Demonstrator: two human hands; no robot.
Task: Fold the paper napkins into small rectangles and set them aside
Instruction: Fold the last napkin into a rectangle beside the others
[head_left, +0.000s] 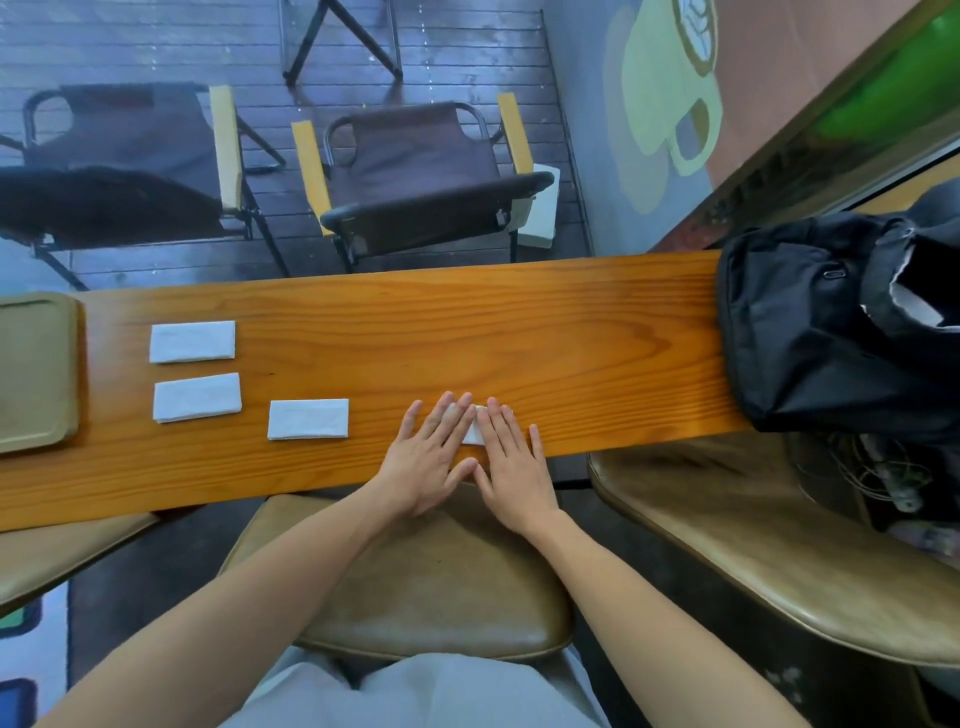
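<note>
Pressing flat, both hands (left (427, 457), right (511, 467)) cover a napkin (474, 434) on the table (519, 338); three folded napkins (307, 420) lie left.

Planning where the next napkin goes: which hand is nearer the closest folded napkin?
Left. The left hand lies just right of that folded napkin; the right hand lies farther right, beyond the left.

- Three folded napkins, white rectangles, flat, apart: far-left (192, 341), below it (197, 397), middle (308, 420).
- Fourth napkin (474, 432) mostly hidden under flat hands.
</note>
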